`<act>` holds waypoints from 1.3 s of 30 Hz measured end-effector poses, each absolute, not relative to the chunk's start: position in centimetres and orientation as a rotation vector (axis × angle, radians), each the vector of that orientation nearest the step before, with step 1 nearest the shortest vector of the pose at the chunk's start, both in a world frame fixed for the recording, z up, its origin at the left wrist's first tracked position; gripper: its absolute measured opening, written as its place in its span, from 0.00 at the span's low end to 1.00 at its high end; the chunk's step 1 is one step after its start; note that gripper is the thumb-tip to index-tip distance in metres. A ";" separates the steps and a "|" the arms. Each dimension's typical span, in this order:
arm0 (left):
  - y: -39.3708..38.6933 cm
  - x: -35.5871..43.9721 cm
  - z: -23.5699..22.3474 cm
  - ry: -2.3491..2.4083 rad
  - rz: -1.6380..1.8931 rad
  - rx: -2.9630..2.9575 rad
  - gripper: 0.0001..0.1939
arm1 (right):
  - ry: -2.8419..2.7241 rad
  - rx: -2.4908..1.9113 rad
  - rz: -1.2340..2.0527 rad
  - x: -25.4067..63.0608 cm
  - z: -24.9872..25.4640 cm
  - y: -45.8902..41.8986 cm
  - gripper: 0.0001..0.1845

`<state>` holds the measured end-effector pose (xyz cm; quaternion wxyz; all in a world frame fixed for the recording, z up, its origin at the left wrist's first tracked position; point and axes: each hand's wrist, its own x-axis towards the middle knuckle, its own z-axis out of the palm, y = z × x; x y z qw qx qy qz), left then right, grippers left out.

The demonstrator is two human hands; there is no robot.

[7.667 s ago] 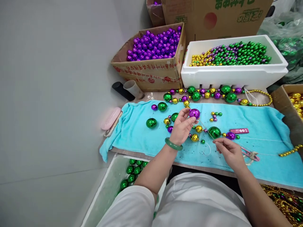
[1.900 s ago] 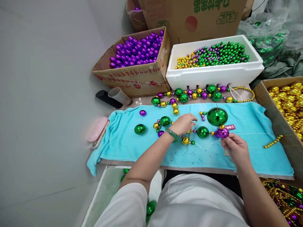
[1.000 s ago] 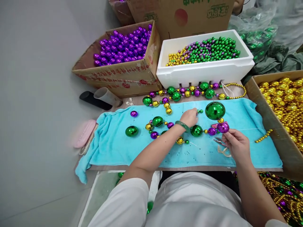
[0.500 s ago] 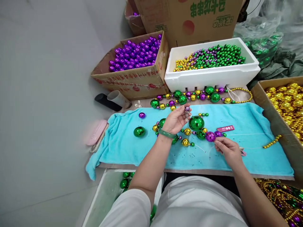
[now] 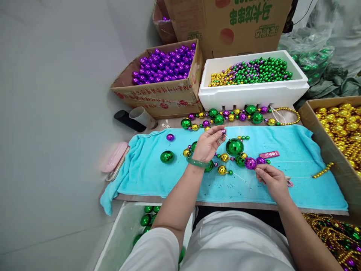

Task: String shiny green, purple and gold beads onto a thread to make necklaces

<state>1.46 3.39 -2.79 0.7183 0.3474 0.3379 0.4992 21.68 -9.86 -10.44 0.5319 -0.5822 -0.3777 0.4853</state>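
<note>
Between the fingertips of my left hand (image 5: 208, 143) is a small purple bead (image 5: 223, 131), with a short piece of string running from it toward a large green bead (image 5: 234, 147). My right hand (image 5: 272, 180) pinches at a shiny purple bead (image 5: 250, 163) on the same strand. Green, gold and purple beads lie around both hands, partly covered by the left hand and wrist. A gold bead (image 5: 222, 170) with a small green one and a thin loose string lies between the hands. Apart on the left rest a green bead (image 5: 167, 157) and a purple bead (image 5: 170, 137).
A blue towel (image 5: 180, 180) covers the table. Behind it stand a carton of purple beads (image 5: 158, 96), a white foam box (image 5: 254, 94) and a beaded strand (image 5: 218, 119). A carton of gold beads (image 5: 321, 131) is at the right. A pink case (image 5: 115, 156) sits left.
The view has shifted slightly. My left hand has turned a little, its fingers closer together around the small purple bead. My right hand stays at the larger purple bead.
</note>
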 end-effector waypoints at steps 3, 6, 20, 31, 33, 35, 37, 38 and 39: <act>3.3 1.4 -2.8 0.757 1.165 0.841 0.13 | -0.890 -1.399 1.173 21.6 -10.3 -9.9 0.13; 3.0 1.4 -2.8 0.768 1.161 0.948 0.19 | -0.876 -1.383 1.193 21.3 -10.1 -9.9 0.13; 2.3 1.6 -2.8 0.793 0.983 0.848 0.08 | -0.757 -1.059 1.507 20.7 -10.9 -10.5 0.22; -0.1 2.7 -0.1 0.888 1.021 1.411 0.03 | -1.274 -1.561 1.047 22.5 -10.2 -10.9 0.15; -1.1 3.3 0.6 0.857 1.068 1.480 0.03 | -1.238 -1.464 0.969 22.2 -8.5 -10.4 0.15; -2.0 4.1 1.0 0.818 1.110 1.577 0.03 | -1.215 -1.323 0.983 21.4 -6.9 -9.7 0.16; -2.7 4.7 1.3 0.778 1.134 1.679 0.03 | -1.245 -1.234 1.029 20.6 -5.8 -8.9 0.15; -2.9 4.9 1.4 0.761 1.147 1.711 0.03 | -1.265 -1.220 1.047 20.2 -5.5 -8.5 0.12; -3.0 5.1 1.6 0.747 1.166 1.717 0.03 | -1.282 -1.224 1.063 19.9 -5.5 -8.2 0.10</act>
